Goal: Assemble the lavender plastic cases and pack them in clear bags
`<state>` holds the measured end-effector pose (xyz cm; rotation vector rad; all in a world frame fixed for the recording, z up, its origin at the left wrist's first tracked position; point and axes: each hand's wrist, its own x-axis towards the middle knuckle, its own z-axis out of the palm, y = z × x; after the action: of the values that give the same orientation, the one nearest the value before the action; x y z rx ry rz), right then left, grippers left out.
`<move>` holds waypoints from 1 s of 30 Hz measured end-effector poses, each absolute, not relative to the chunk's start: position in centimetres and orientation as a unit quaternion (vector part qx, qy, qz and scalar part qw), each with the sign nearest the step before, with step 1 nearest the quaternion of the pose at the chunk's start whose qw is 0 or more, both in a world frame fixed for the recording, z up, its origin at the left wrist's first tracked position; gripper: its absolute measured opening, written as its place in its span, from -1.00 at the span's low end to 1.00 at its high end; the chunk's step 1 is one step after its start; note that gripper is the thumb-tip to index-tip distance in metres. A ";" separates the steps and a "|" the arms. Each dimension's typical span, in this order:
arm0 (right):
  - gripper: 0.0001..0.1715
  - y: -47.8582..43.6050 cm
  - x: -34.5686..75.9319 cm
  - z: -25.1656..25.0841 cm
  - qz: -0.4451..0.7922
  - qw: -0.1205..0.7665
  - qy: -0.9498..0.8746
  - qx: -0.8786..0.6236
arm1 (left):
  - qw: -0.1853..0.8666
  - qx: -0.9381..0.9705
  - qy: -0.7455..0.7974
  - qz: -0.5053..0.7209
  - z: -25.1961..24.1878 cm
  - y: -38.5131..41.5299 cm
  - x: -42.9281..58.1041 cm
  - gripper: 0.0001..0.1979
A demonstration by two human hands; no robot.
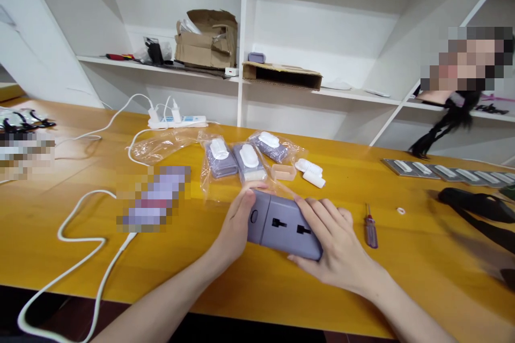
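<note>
A purple power adapter (281,223) with socket slots on its top face lies on the wooden table (80,214), held between both my hands. My left hand (238,222) wraps around its left end, fingers curled over the top edge. My right hand (333,241) covers its right end, fingers stretched along the top and thumb underneath. Just behind the adapter lie three more purple adapters with white parts in clear plastic bags (237,161), a small pink tray (284,171) and two loose white pieces (309,171).
A small red-handled screwdriver (370,230) lies right of my right hand, with a little white ring (401,210) beyond it. White cables (80,257) and a power strip (177,120) are at left. Grey strips (442,171) and a black strap (475,209) are at right. Shelves with cardboard boxes (207,37) stand behind; a person sits far right.
</note>
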<state>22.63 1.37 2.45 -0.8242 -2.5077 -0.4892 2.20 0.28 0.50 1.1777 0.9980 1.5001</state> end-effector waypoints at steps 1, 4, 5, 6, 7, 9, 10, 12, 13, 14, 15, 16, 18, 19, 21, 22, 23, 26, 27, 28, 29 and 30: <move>0.06 1.4 22.6 2.4 -0.178 0.230 -0.910 -0.296 | 0.480 0.477 0.408 0.613 0.5 0.3 2.2 -0.63; 0.07 1.2 22.5 2.3 -0.180 0.233 -0.909 -0.294 | 0.488 0.470 0.411 0.610 0.5 0.2 2.1 -0.63; 0.07 1.2 22.4 2.2 -0.180 0.234 -0.909 -0.293 | 0.488 0.469 0.411 0.610 0.6 0.1 2.1 -0.63; 0.07 1.1 22.3 2.3 -0.182 0.234 -0.909 -0.293 | 0.488 0.470 0.409 0.611 0.6 0.0 2.1 -0.63; 0.07 1.1 22.3 2.3 -0.184 0.235 -0.909 -0.292 | 0.487 0.471 0.407 0.612 0.7 -0.1 2.2 -0.64; 0.08 1.0 22.3 2.3 -0.190 0.238 -0.907 -0.290 | 0.475 0.482 0.405 0.615 0.8 -0.4 2.2 -0.65; 0.09 1.0 22.4 2.3 -0.193 0.240 -0.907 -0.288 | 0.464 0.491 0.406 0.616 0.9 -0.5 2.2 -0.65; 0.10 1.0 22.4 2.3 -0.193 0.243 -0.907 -0.283 | 0.434 0.511 0.408 0.620 0.9 -0.7 2.3 -0.66; 0.10 1.0 22.5 2.3 -0.192 0.246 -0.907 -0.282 | 0.423 0.519 0.408 0.621 0.9 -0.8 2.3 -0.67; 0.10 1.0 22.5 2.3 -0.191 0.248 -0.908 -0.280 | 0.416 0.524 0.407 0.622 0.9 -0.9 2.2 -0.67; 0.10 1.1 22.5 2.3 -0.190 0.249 -0.908 -0.279 | 0.410 0.528 0.409 0.621 0.9 -0.8 2.2 -0.67; 0.09 1.1 22.4 2.3 -0.189 0.249 -0.908 -0.280 | 0.406 0.529 0.413 0.620 0.9 -0.8 2.2 -0.67; 0.09 1.0 22.3 2.3 -0.190 0.248 -0.907 -0.282 | 0.411 0.519 0.424 0.618 0.8 -0.5 2.1 -0.66; 0.09 1.0 22.3 2.4 -0.192 0.248 -0.906 -0.283 | 0.423 0.508 0.427 0.617 0.8 -0.4 2.1 -0.66; 0.09 0.9 22.1 2.4 -0.199 0.249 -0.904 -0.285 | 0.461 0.480 0.423 0.615 0.8 -0.3 2.1 -0.67; 0.10 0.8 22.1 2.4 -0.204 0.251 -0.903 -0.284 | 0.478 0.468 0.419 0.614 0.9 -0.2 2.1 -0.67; 0.10 0.7 22.0 2.4 -0.210 0.252 -0.901 -0.283 | 0.488 0.461 0.415 0.614 0.9 -0.2 2.0 -0.67; 0.09 0.6 22.0 2.5 -0.222 0.256 -0.900 -0.276 | 0.462 0.476 0.412 0.625 1.0 -0.4 2.0 -0.66; 0.09 0.5 22.0 2.6 -0.222 0.256 -0.901 -0.273 | 0.445 0.488 0.411 0.628 0.9 -0.4 1.9 -0.66; 0.09 0.5 22.0 2.7 -0.219 0.256 -0.902 -0.270 | 0.431 0.500 0.411 0.629 0.9 -0.5 1.9 -0.66; 0.09 0.5 22.0 2.8 -0.214 0.254 -0.905 -0.267 | 0.423 0.508 0.409 0.629 0.8 -0.5 1.9 -0.66; 0.09 0.6 22.1 2.9 -0.208 0.253 -0.907 -0.266 | 0.422 0.512 0.406 0.628 0.8 -0.5 1.9 -0.66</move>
<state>22.08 0.56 2.85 -0.7223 -2.4655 -0.5667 1.91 -0.52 0.77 1.2826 1.0173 1.5732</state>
